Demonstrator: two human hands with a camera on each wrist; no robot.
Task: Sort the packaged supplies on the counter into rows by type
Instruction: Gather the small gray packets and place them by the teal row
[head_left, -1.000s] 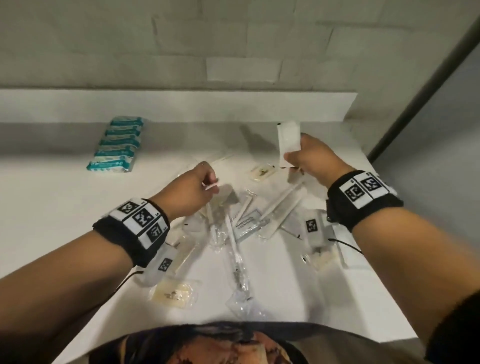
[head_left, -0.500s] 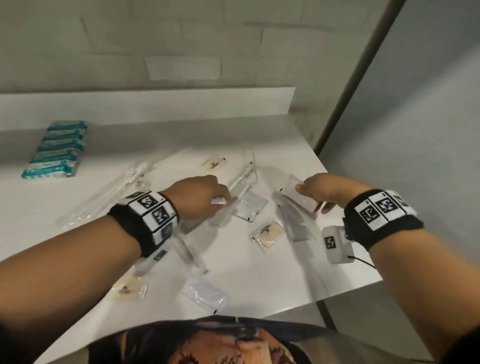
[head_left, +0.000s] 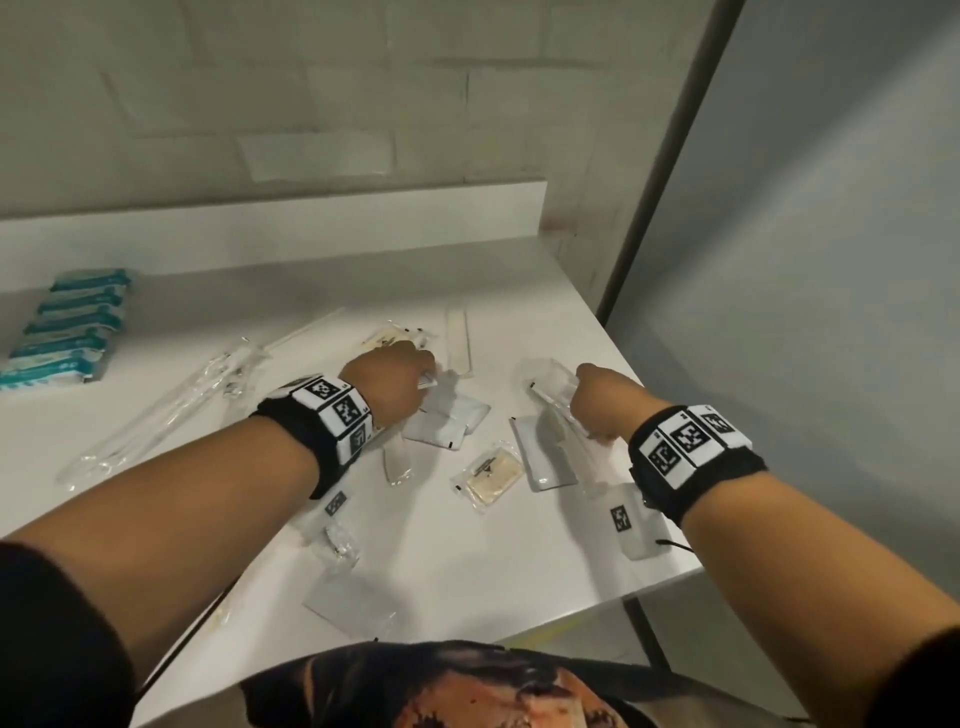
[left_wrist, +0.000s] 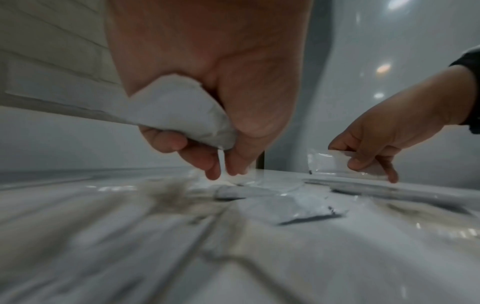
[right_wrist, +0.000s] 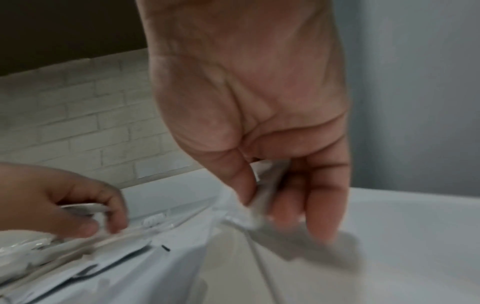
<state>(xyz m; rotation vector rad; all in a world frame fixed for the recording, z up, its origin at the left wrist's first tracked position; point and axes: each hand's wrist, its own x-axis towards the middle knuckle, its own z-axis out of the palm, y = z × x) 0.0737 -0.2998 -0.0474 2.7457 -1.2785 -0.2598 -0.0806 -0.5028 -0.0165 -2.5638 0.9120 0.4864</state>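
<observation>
Black wristbands (head_left: 332, 431) (head_left: 696, 457) with white square-code tags; dark sleeves (head_left: 62, 623); white camera box (head_left: 631, 522) below right wristband, black cable.

Motion blur is smearing the packets (left_wrist: 182, 236) across the lower half of the left wrist view, leaving their types unreadable. In the right wrist view, blur is hiding what the right hand (right_wrist: 259, 127) is pinching at center, and the left hand (right_wrist: 59, 205) is being cut off by the left edge.
</observation>
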